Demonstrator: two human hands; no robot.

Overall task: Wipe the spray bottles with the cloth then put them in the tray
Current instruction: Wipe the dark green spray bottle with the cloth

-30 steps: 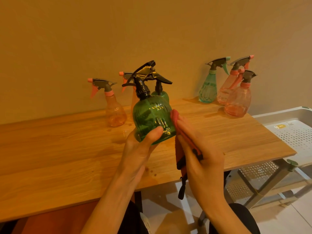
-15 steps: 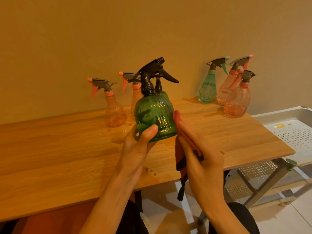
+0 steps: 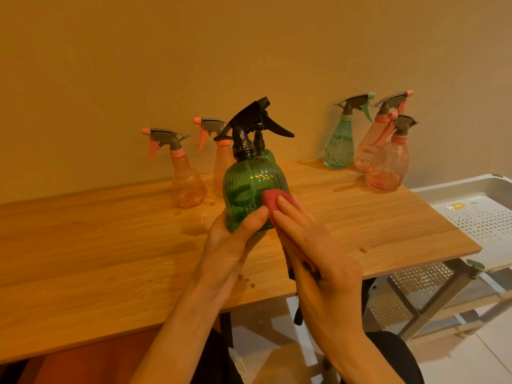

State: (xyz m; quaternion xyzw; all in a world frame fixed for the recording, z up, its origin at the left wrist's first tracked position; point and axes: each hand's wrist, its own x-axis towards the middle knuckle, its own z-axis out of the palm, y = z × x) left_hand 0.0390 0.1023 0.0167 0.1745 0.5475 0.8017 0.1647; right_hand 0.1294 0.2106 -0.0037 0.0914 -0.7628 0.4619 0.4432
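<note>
Left hand [image 3: 232,242]: gripping green spray bottle [image 3: 250,189] upright, thumb curled across its front.
Right hand [image 3: 318,261]: pressing red cloth [image 3: 277,200] against bottle, fingers straight.
Tray [image 3: 482,214] sticker: writing unreadable.

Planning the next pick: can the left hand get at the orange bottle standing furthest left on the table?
Probably not right now: the left hand grips the green bottle. Once that is set down, the way to the orange bottle looks free, with bare table in front.

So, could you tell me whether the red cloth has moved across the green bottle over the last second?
Yes. The red cloth has slid leftward from the right edge of the green bottle onto its front, toward the left thumb.
</note>
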